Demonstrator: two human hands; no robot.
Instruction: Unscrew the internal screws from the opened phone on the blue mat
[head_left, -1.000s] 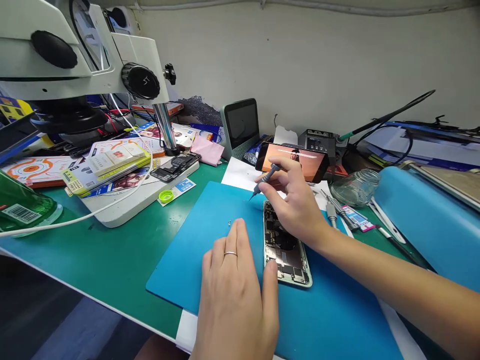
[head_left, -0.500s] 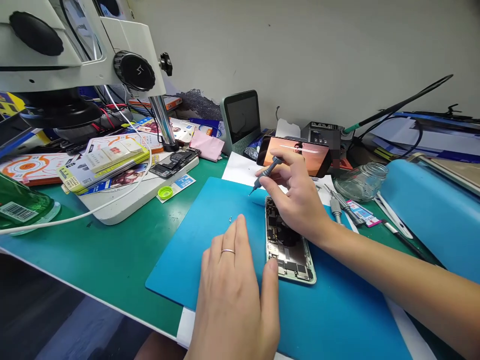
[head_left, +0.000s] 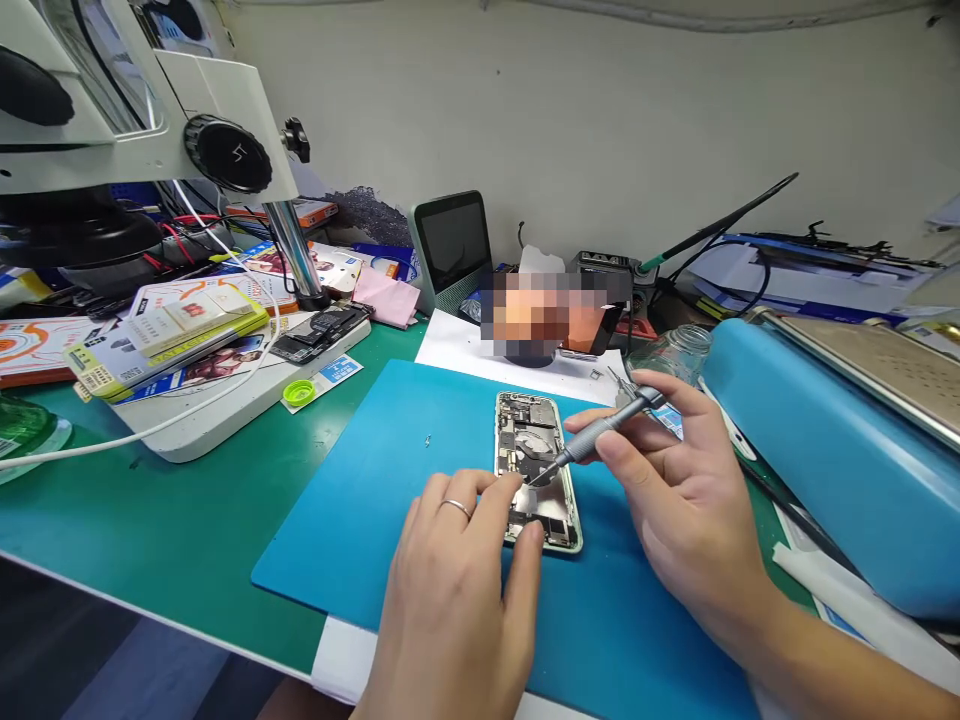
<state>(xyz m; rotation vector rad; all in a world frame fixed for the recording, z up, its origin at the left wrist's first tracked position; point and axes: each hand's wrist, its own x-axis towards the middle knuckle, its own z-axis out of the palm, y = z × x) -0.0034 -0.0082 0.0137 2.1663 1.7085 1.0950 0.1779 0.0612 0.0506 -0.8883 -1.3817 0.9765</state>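
Note:
An opened smartphone with its inner parts bare lies on a blue mat. My left hand wears a ring and rests at the phone's lower left. Its fingers are bent, with the index fingertip and thumb on the phone. My right hand grips a grey precision screwdriver between thumb and fingers, slanting down to the left. The tip meets the phone's interior close to the left index fingertip; the exact contact point is too small to make out. A tiny metal part lies on the mat.
A microscope on a white base stands left, with boxes and another bare phone there. Behind the mat are a smart display and a propped, blurred phone. A glass jar and a blue machine stand right.
My right hand has moved right and down, bringing the screwdriver tip from above the mat onto the phone. My left fingers have bent onto the phone. The whole view has shifted.

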